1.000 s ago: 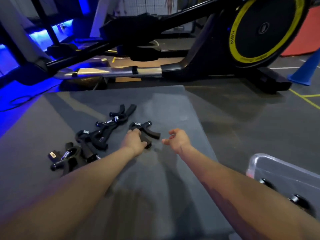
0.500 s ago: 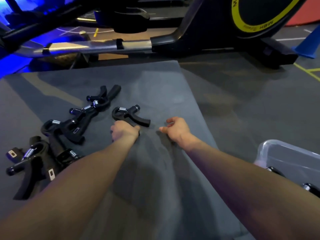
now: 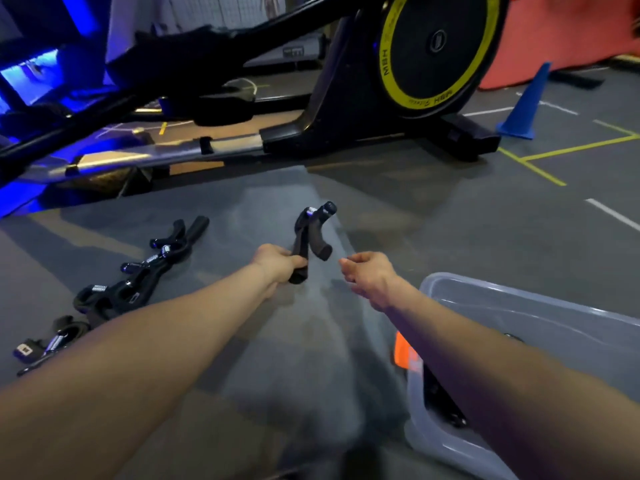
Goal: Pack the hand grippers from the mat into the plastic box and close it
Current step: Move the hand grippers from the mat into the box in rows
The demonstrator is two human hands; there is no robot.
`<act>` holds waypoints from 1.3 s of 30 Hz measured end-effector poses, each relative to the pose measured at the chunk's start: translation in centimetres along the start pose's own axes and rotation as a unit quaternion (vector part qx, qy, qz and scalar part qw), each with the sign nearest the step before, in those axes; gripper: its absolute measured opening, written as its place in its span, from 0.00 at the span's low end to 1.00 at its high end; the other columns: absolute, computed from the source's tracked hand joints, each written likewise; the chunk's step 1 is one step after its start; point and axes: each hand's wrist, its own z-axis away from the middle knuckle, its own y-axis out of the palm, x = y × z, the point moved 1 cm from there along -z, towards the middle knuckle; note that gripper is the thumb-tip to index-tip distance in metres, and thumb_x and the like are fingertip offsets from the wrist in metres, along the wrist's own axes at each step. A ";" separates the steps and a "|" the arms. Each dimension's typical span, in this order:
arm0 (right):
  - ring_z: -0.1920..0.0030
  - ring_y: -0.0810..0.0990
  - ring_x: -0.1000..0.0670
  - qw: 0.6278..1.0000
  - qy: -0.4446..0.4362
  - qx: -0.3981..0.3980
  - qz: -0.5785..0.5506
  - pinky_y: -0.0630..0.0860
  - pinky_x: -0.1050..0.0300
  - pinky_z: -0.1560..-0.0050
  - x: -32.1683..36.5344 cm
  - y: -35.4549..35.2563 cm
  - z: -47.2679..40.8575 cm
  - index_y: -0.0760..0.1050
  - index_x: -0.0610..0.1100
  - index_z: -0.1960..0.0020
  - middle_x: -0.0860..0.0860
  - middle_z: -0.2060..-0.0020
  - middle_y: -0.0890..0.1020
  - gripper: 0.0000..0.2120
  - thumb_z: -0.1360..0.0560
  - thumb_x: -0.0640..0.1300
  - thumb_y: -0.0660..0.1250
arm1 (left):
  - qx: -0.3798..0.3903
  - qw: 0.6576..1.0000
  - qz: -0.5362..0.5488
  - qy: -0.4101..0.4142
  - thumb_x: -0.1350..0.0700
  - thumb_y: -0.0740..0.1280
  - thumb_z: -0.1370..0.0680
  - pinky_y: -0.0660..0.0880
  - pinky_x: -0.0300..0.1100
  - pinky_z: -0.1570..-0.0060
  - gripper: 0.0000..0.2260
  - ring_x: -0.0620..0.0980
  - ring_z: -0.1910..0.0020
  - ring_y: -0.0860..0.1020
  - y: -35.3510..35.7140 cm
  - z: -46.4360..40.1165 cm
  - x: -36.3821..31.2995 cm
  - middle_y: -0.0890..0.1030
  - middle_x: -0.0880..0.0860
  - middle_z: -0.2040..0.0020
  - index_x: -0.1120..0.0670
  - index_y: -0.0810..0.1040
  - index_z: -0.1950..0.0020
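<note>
Both bare forearms are reaching forward from the bottom corners toward the middle of the view, over the grey mat (image 3: 214, 341). The left hand (image 3: 277, 265) is sitting near the centre, knuckles up, with its fingers curling round the lower handle of one black hand gripper (image 3: 310, 237). That gripper is standing nearly upright, rising toward 12 o'clock from the fist, its second handle splaying toward 2 o'clock and its spring end and knob pointing up. It is appearing lifted off the mat, though contact underneath is hard to judge.

The right hand (image 3: 369, 275) is hovering at 3 o'clock of the left hand, close beside it but apart, palm facing left. Its fingers are loosely bent and relaxed, holding nothing, with the fingertips pointing toward the free handle of the held gripper without touching it.

The remaining hand grippers (image 3: 138, 278) are lying in a loose diagonal row on the mat at 9 o'clock of the left hand, running down toward 8 o'clock at the left edge. The clear plastic box (image 3: 519, 317) is standing open at 4 o'clock, under the right forearm, with dark shapes showing inside it. An exercise machine (image 3: 381, 98) is standing across 12 o'clock, and a blue cone (image 3: 524, 105) is standing at 2 o'clock.
</note>
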 end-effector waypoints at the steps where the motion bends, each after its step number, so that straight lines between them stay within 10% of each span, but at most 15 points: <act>1: 0.69 0.69 0.52 1.000 0.001 0.004 -0.026 0.67 0.60 0.65 0.3 -1.2 0.8 0.71 0.45 0.61 0.47 0.65 0.74 0.08 0.24 0.41 0.66 | 0.028 0.999 0.016 0.010 0.66 0.68 0.26 0.78 0.45 0.57 0.07 0.54 0.64 0.78 1.2 1.1 -0.9 0.79 0.58 0.62 0.65 0.78 0.49; 7: 0.76 0.72 0.56 0.988 0.007 -0.006 -0.157 0.69 0.64 0.71 1.4 -8.1 4.9 0.72 0.43 0.61 0.52 0.78 0.76 0.09 0.23 0.39 0.64 | 0.188 0.979 0.075 0.035 0.68 0.62 0.23 0.75 0.32 0.75 0.10 0.40 0.78 0.77 8.2 7.9 -4.2 0.78 0.53 0.70 0.57 0.74 0.61; 12: 0.72 0.73 0.49 0.979 0.009 -0.049 -0.199 0.72 0.58 0.68 1.6 -13.7 7.1 0.70 0.38 0.50 0.43 0.68 0.74 0.11 0.26 0.25 0.58 | 0.249 0.962 0.104 0.033 0.69 0.60 0.22 0.77 0.35 0.66 0.10 0.44 0.71 0.79 12.6 11.3 -4.2 0.81 0.49 0.73 0.58 0.77 0.58; 17: 0.60 0.79 0.43 0.980 0.007 -0.143 -0.136 0.79 0.39 0.47 0.0 -18.3 7.3 0.68 0.41 0.65 0.40 0.63 0.77 0.13 0.31 0.30 0.70 | 0.235 0.968 0.082 0.019 0.50 0.61 0.21 0.72 0.37 0.58 0.10 0.45 0.62 0.75 15.7 12.9 -4.8 0.77 0.49 0.63 0.53 0.74 0.59; 20: 0.56 0.82 0.43 0.977 0.014 -0.206 -0.050 0.79 0.46 0.45 -1.3 -20.7 7.5 0.72 0.42 0.66 0.43 0.62 0.81 0.12 0.34 0.36 0.75 | 0.298 0.953 0.047 0.032 0.52 0.66 0.23 0.72 0.36 0.59 0.06 0.46 0.62 0.74 17.6 14.2 -4.4 0.76 0.51 0.61 0.52 0.77 0.58; 25: 0.49 0.82 0.45 0.971 -0.022 -0.232 -0.051 0.77 0.51 0.40 -3.5 -23.4 8.9 0.77 0.37 0.44 0.44 0.50 0.83 0.18 0.32 0.38 0.75 | 0.286 0.956 0.062 0.018 0.64 0.65 0.23 0.75 0.31 0.67 0.06 0.45 0.67 0.74 20.9 14.6 -3.0 0.76 0.53 0.63 0.56 0.77 0.59; 39: 0.60 0.79 0.45 0.969 -0.021 -0.235 -0.069 0.79 0.60 0.64 -10.2 -29.4 11.4 0.76 0.36 0.40 0.46 0.54 0.80 0.21 0.32 0.26 0.69 | 0.336 0.935 0.101 -0.050 0.62 0.62 0.21 0.71 0.38 0.43 0.15 0.47 0.53 0.77 30.1 16.6 -0.9 0.81 0.55 0.48 0.62 0.72 0.34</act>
